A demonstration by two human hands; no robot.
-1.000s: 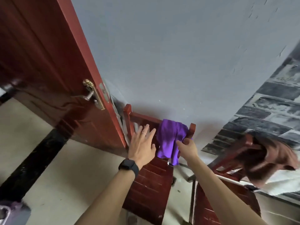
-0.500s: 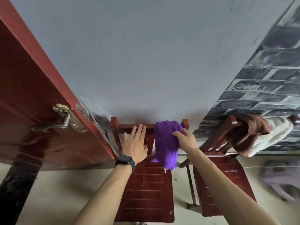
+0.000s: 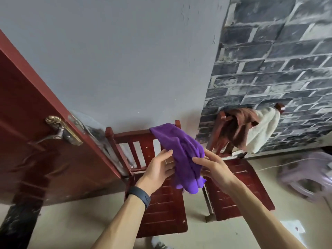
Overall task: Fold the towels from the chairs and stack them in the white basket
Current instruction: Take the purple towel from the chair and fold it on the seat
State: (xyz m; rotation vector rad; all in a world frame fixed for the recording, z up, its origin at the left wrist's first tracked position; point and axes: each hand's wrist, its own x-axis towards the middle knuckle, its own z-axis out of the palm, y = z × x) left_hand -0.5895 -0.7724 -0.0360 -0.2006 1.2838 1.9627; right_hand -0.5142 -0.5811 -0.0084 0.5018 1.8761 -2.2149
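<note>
Between the two hands hangs the purple towel [image 3: 181, 153]. Its top end lies over the top bar of a red chair [image 3: 161, 203], near the bar's right post. Its bottom end hangs down in soft folds above the seat. The left hand [image 3: 158, 169] holds the towel's left edge, with the thumb in front and the fingers tucked behind the cloth. That hand has a ring on one finger and a black band [image 3: 139, 194] on the wrist. The right hand [image 3: 213, 168] grips the towel's right side, thumb on top and fingers behind.

Just beside the first chair, on the right, stands a second red chair [image 3: 239, 191]. A brown towel [image 3: 239, 126] and a white towel [image 3: 264, 130] hang bunched over its back, touching each other. Behind it is a grey brick wall [image 3: 269, 60]. On the left is a red door [image 3: 36, 132] with a gold handle [image 3: 61, 130]. A pale purple stool [image 3: 305, 175] sits blurry on the floor at the far right.
</note>
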